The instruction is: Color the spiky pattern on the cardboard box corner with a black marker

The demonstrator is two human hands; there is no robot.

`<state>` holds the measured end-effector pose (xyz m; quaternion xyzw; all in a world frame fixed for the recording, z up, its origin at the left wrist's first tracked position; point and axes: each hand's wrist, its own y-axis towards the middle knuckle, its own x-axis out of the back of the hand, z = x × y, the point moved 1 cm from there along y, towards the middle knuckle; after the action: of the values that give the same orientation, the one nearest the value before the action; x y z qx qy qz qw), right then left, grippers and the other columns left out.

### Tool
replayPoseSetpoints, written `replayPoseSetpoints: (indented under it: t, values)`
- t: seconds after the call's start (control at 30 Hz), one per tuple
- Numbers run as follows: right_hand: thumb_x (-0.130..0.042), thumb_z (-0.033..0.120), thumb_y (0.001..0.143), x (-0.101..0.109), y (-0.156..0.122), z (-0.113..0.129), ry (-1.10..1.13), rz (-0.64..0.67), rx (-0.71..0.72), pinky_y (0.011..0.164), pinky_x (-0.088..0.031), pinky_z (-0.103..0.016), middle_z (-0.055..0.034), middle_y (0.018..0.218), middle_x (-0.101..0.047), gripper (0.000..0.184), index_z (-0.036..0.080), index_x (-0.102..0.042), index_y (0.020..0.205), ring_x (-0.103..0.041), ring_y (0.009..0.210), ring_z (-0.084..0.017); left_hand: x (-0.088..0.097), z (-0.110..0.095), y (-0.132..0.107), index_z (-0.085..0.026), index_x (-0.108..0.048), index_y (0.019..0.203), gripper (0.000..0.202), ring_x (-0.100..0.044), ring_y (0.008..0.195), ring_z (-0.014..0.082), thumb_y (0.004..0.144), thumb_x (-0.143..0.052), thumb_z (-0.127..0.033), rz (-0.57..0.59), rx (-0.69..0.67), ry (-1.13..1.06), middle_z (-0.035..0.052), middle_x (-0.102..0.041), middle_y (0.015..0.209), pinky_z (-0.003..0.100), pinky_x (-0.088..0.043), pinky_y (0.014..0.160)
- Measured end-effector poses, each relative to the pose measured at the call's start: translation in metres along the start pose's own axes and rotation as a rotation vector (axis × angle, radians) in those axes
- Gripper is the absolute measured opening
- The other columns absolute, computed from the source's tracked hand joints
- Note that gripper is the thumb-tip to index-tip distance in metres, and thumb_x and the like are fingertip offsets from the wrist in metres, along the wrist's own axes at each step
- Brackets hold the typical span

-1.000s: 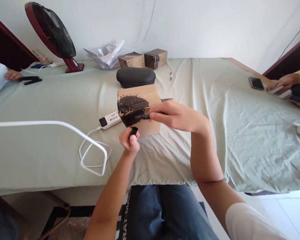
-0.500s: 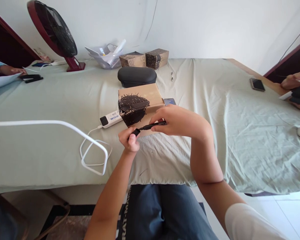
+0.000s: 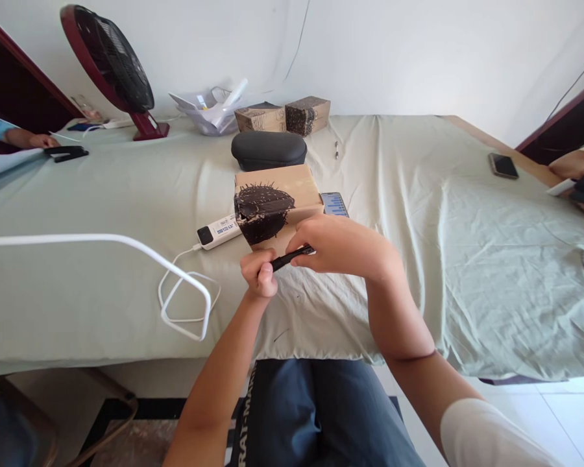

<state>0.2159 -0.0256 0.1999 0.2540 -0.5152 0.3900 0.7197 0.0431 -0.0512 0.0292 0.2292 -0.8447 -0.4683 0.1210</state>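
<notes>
A black marker pen runs between my two hands, just in front of a cardboard box. My right hand pinches the pen's barrel. My left hand is closed in a fist around the pen's cap end, and the cap itself is hidden inside it. The box stands on the green sheet and has a black spiky round drawing across its near left corner. Neither hand touches the box.
A white charger with its looped cable lies left of the box, a phone right behind it. Further back are a black case, two small boxes and a fan. Other people's hands show at both edges.
The pen came away from the drawing on the box and its tip went into the cap in my left fist. Both hands have drawn together, slightly nearer to me.
</notes>
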Motion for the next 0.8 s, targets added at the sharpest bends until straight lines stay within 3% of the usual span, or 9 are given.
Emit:
replayPoseSetpoints:
  t: [0.2,0.43,0.6,0.8]
  values:
    - [-0.066,0.019,0.097,-0.003,0.004,0.001,-0.033,0.017,-0.015,0.063,-0.024,-0.033,-0.0031,0.078,-0.067,0.016,0.02,-0.081,0.091,-0.045,0.065,-0.014,-0.004,-0.004,0.001,-0.02,-0.046,0.061,0.046,-0.038,0.041,0.012,0.103,-0.044,-0.038,0.006,0.008,-0.039,-0.0007,-0.041,0.048,0.03,-0.024,0.045]
    - [-0.06,0.014,0.095,-0.006,0.008,-0.001,0.065,0.203,0.103,0.064,-0.018,-0.035,0.0007,0.061,-0.053,0.028,0.017,-0.063,0.068,-0.034,0.06,-0.011,-0.013,-0.009,-0.008,-0.021,-0.043,0.058,0.052,-0.039,0.039,0.0126,0.106,-0.038,-0.041,0.106,-0.068,-0.071,0.0011,-0.042,0.047,0.032,-0.029,0.045]
    - [-0.056,0.011,0.092,-0.016,0.007,0.003,0.073,0.19,0.116,0.062,-0.015,-0.036,0.0015,0.059,-0.047,0.032,0.018,-0.046,0.063,-0.029,0.059,-0.012,-0.011,-0.011,-0.005,-0.022,-0.042,0.059,0.051,-0.042,0.04,0.0126,0.106,-0.038,-0.04,0.038,-0.127,-0.031,0.0016,-0.045,0.047,0.031,-0.029,0.046]
    - [-0.05,0.028,0.103,-0.044,0.02,0.002,0.243,0.343,0.144,0.059,-0.022,-0.032,0.0024,0.063,-0.046,0.037,0.02,-0.041,0.068,-0.037,0.058,-0.011,0.006,-0.006,0.006,-0.023,-0.038,0.062,0.048,-0.036,0.042,0.0132,0.106,-0.039,-0.042,-0.002,-0.229,0.035,-0.0003,-0.041,0.049,0.033,-0.024,0.047]
